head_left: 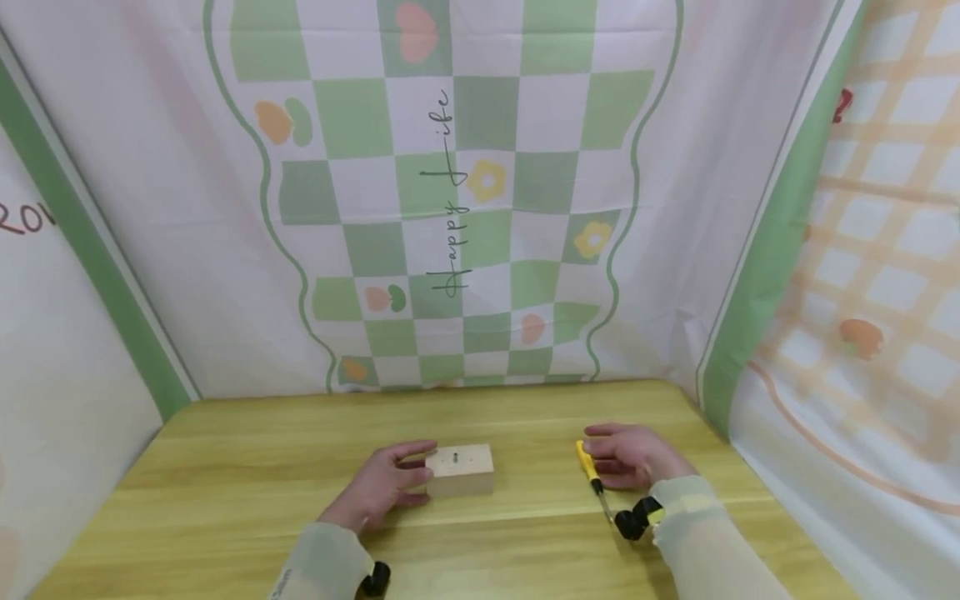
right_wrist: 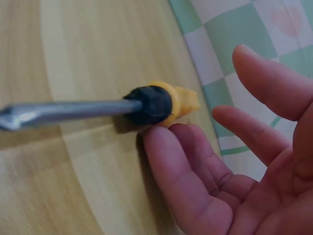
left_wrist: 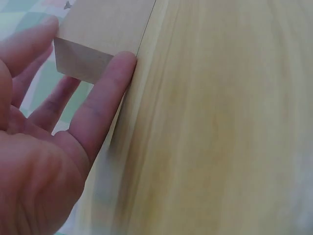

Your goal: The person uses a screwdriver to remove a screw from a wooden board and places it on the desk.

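Note:
A pale wooden block (head_left: 460,483) lies on the table with a small dark screw (head_left: 455,457) standing in its top among little holes. At the block's left end is my left hand (head_left: 386,483), its fingers spread about that end. In the left wrist view one fingertip (left_wrist: 124,59) touches a corner of the block (left_wrist: 83,61). Off to the right, a screwdriver (head_left: 588,467) with a yellow and black handle points its metal shaft toward me. Beside its handle my right hand (head_left: 630,457) lies with the thumb held away; fingertips (right_wrist: 159,139) are right at the handle.
The wood-grain table (head_left: 315,425) ends at a hanging checked cloth (head_left: 487,250) behind it. More cloth hangs at the left and right sides. A small black camera (head_left: 636,518) is strapped to the right wrist, close to the screwdriver's shaft.

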